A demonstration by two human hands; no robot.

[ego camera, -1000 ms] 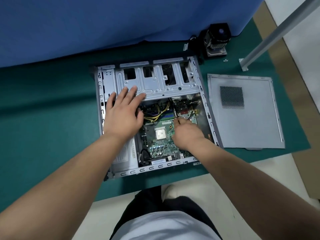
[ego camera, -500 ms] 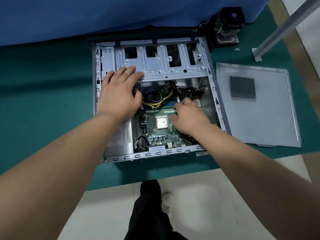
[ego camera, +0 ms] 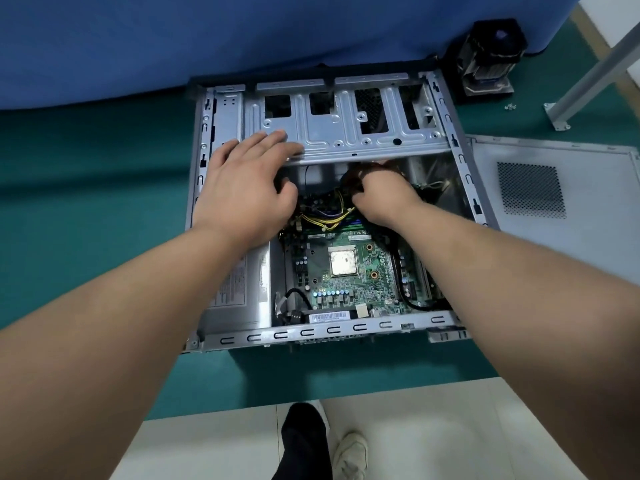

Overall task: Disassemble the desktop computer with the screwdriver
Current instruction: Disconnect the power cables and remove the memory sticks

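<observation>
The open desktop case (ego camera: pixel 332 330) lies flat on the green mat, showing its green motherboard (ego camera: pixel 367 285) and bare CPU (ego camera: pixel 343 260). My left hand (ego camera: pixel 242 188) rests flat over the case's left side, its straight fingers touching the edge of the silver drive cage (ego camera: pixel 349 133). My right hand (ego camera: pixel 384 199) reaches under that cage edge, fingers curled round a dark cable bundle (ego camera: pixel 351 178). Yellow wires (ego camera: pixel 325 220) run between my hands. No screwdriver is in view.
The grey power supply (ego camera: pixel 239 292) sits in the case under my left forearm. The removed side panel (ego camera: pixel 554 265) lies to the right. A CPU cooler (ego camera: pixel 491 57), loose screws (ego camera: pixel 509 106) and a slanting metal post (ego camera: pixel 595 67) are at the back right. Blue cloth (ego camera: pixel 207 36) is behind.
My right hand moved from beside the CPU up to the cables under the drive cage and curled round them. My left hand stayed flat near the cage. The view came closer.
</observation>
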